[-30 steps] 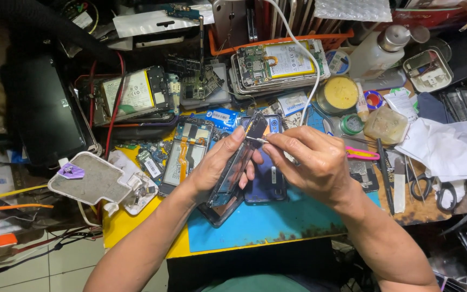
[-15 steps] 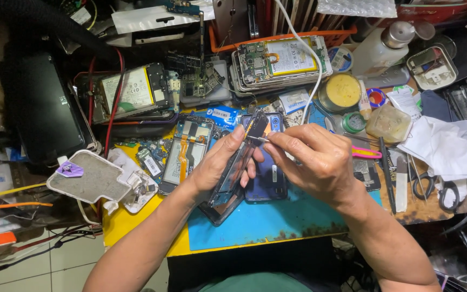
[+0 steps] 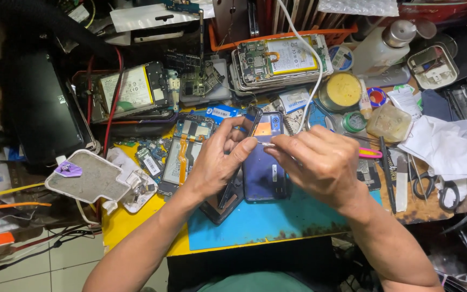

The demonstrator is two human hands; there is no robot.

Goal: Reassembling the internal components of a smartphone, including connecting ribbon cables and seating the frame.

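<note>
Cluttered desk (image 3: 136, 227), parts crowding far edge; we see blue mat (image 3: 277, 221) bare near. Left hand (image 3: 214, 162) fingers grasping dark phone frame (image 3: 233, 181), tilted; right hand (image 3: 320, 162) pinching thin metal tool (image 3: 266, 144) at frame edge.

2 hands (image 3: 217, 162), 1 scissors (image 3: 433, 189)

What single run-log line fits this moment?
left hand: holds phone frame tilted | right hand: thin tool at frame | blue phone on mat
</note>
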